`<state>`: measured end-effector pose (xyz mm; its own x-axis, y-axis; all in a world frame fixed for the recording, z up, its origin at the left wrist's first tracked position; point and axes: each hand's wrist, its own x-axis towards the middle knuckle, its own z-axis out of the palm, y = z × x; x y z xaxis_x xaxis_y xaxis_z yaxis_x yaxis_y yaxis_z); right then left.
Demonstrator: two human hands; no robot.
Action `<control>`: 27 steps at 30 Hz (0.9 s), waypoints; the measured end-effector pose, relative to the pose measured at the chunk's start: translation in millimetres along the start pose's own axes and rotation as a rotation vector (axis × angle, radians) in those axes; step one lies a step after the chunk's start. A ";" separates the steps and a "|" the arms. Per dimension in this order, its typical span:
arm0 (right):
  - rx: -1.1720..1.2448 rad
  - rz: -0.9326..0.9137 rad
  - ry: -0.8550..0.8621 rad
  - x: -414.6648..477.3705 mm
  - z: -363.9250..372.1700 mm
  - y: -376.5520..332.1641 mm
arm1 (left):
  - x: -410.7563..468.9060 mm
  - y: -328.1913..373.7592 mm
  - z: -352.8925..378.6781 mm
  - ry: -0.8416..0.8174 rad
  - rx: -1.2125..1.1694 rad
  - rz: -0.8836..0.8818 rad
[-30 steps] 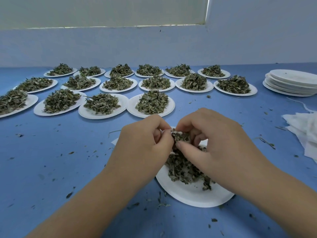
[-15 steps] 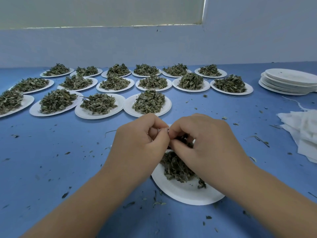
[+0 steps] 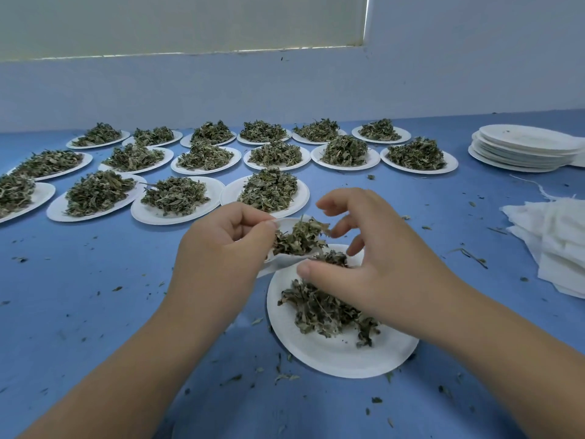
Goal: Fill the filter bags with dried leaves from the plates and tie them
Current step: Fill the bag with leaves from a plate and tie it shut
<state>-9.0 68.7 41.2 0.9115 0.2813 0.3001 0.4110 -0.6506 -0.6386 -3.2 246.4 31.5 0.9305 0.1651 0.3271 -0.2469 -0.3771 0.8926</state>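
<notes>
Pinching the filter bag (image 3: pixel 281 263) mouth over the plate (image 3: pixel 332 356), the left hand (image 3: pixel 221 251) should hold it wide (leaves (image 3: pixel 300 237) poke out) while the loose-fingered, empty right hand (image 3: pixel 386 264) tamps them down.

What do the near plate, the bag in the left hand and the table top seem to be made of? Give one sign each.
Near plate: likely pressed paper, matte white, thin moulded rim. Bag: thin white filter paper or nonwoven fabric, limp and creased. Table top: smooth blue, faintly glossy; laminate or plastic sheet, cannot tell.
</notes>
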 end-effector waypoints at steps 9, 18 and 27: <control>0.281 0.046 0.119 4.9 3.7 3.4 | -1.0 0.0 1.2 0.010 0.017 0.034; -0.023 -0.250 0.222 -0.6 14.5 -5.0 | -13.0 9.7 6.7 -0.037 0.043 0.152; -0.213 -0.432 0.079 -2.7 5.7 -8.0 | -7.6 12.4 -0.2 0.027 -0.038 0.125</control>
<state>-14.6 77.1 41.5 0.6511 0.5080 0.5639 0.7313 -0.6186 -0.2872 -13.4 240.6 40.2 0.8845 0.1433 0.4441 -0.3708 -0.3618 0.8553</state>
